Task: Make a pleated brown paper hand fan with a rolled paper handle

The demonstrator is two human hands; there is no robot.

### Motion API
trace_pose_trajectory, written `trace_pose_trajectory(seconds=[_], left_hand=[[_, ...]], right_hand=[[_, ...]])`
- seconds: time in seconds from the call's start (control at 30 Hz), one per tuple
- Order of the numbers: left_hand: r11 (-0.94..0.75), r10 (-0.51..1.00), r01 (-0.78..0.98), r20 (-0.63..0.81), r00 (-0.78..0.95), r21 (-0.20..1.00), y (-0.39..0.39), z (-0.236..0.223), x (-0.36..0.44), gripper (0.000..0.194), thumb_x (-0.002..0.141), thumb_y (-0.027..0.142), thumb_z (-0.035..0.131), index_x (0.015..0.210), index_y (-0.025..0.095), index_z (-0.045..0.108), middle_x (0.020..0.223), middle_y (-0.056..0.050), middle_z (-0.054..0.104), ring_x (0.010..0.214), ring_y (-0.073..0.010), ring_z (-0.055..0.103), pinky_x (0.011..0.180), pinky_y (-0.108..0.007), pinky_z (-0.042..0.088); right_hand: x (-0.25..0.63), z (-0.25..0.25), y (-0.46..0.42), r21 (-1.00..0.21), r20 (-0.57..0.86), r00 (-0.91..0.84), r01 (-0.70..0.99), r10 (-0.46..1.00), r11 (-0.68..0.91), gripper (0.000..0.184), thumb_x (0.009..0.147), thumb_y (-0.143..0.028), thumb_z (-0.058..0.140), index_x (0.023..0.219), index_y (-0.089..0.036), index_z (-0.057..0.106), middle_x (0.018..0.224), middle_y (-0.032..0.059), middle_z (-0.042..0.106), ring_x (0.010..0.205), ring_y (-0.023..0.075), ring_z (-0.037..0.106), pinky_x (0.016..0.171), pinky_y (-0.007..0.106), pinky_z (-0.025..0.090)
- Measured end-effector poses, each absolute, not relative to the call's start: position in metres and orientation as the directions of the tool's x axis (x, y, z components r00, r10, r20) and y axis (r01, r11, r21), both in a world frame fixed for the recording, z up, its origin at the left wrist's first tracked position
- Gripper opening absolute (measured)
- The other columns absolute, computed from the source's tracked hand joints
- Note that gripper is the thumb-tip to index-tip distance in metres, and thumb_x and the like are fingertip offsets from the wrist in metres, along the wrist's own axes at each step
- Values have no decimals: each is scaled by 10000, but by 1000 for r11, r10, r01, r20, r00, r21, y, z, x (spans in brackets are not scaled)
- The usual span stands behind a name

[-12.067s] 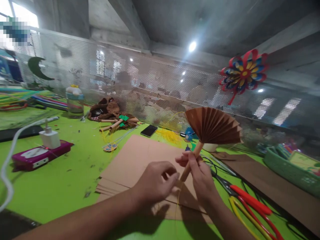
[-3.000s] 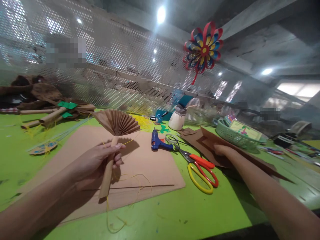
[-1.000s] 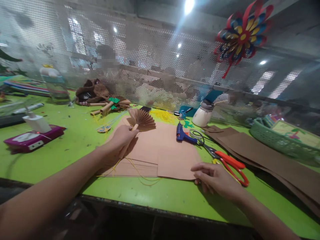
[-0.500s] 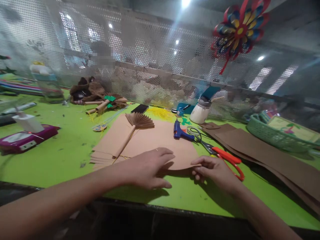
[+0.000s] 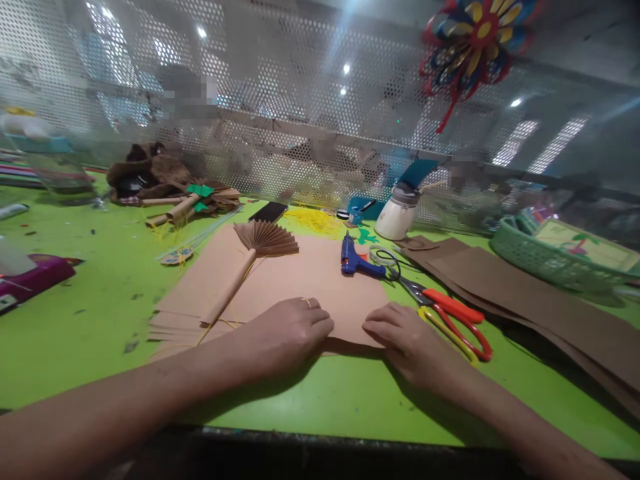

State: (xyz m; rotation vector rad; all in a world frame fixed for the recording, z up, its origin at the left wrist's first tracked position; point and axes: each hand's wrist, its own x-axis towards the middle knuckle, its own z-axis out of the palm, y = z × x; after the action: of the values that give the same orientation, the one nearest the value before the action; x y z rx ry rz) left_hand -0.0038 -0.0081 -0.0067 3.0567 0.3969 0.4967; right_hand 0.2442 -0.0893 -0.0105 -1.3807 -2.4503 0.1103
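A stack of tan paper sheets [image 5: 320, 280] lies on the green table before me. My left hand [image 5: 293, 330], wearing a ring, has its fingers curled over the stack's near edge, with its thumb hidden. At the near right corner, my right hand [image 5: 405, 337] pinches the top sheet's edge, which is slightly raised. A pleated paper fan [image 5: 267, 240] with a rolled paper stick [image 5: 230, 287] rests on the left part of the stack. Resting on its right side is a blue glue gun [image 5: 353, 260]. Scissors with red handles [image 5: 455, 307] lie just beyond my right hand, beside a yellow handle [image 5: 447, 333].
Dark brown sheets [image 5: 525, 293] and a green basket [image 5: 555, 257] occupy the right. Behind are a white jar [image 5: 397, 217], yellow shreds [image 5: 315, 222] and a black phone [image 5: 269, 213]. A purple power strip [image 5: 40, 277] sits left. A perforated screen [image 5: 280, 87] borders the back.
My left hand's fingers have curled onto the sheet's near edge. My right hand has moved slightly left along that edge. The camera view has shifted, uncovering the yellow handle.
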Motion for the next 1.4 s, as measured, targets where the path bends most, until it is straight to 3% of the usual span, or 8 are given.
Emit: trace_pose_trajectory(seconds=[0.2,0.33,0.43,0.57,0.77,0.97,1.13,1.4], left_hand=[[-846,489,404,207,847,347,-2,9,-1,280,943,229,405,831,162,653,825,-64,661,756,-176,565,665,-277,406],[-577,721,577,28,693,577,14,17,5,277,906,308,442,780,177,651,727,-13,638,640,-146,536,572,-258,350],[-419,815,664,-66,576,620,28,13,11,308,865,382,473,673,166,580,620,0,579,581,-144,502,524,-258,308],[-381,846,729,-103,523,569,39,10,19,279,820,413,506,725,167,598,656,-15,604,632,-174,543,538,-264,325],[-556,765,711,-71,640,430,47,25,25,514,756,501,560,1161,197,647,1062,-85,662,895,-242,608,719,-305,423],[-667,667,676,-152,729,314,50,38,30,501,721,577,567,992,183,716,1010,-112,664,850,-243,601,724,-318,427],[-679,653,672,-174,737,296,43,43,29,489,661,572,640,958,188,701,935,-101,658,773,-232,584,622,-296,401],[-628,683,597,-13,730,499,27,33,21,233,690,321,624,897,218,652,814,-3,638,692,-163,546,544,-239,332]], right_hand=[[252,9,-70,-422,109,-456,783,883,457,242,929,-180,468,944,-163,709,886,96,683,814,207,603,715,325,476],[260,14,-52,-615,-48,-252,770,966,170,240,888,-321,548,802,-174,718,752,45,677,672,178,596,604,278,441],[265,4,-39,-746,-145,-86,664,986,-52,247,830,-369,613,728,-152,674,664,21,642,602,158,557,543,256,395],[266,-10,-34,-859,-161,-24,497,987,-128,240,781,-381,673,764,-142,660,629,4,620,574,144,541,523,241,381],[255,-4,-42,-840,-108,34,531,994,-110,331,766,-367,686,1024,-160,685,730,17,671,632,170,578,528,248,400],[252,4,-55,-773,-89,-53,633,995,-36,197,820,-338,620,752,-157,659,669,13,610,616,157,544,537,253,403],[247,10,-66,-629,47,-330,723,943,285,187,871,-234,576,697,-179,615,719,15,578,692,154,541,605,260,412],[245,5,-64,-607,228,-301,700,926,377,161,879,-244,566,737,-194,623,859,63,628,830,206,590,719,325,486]])
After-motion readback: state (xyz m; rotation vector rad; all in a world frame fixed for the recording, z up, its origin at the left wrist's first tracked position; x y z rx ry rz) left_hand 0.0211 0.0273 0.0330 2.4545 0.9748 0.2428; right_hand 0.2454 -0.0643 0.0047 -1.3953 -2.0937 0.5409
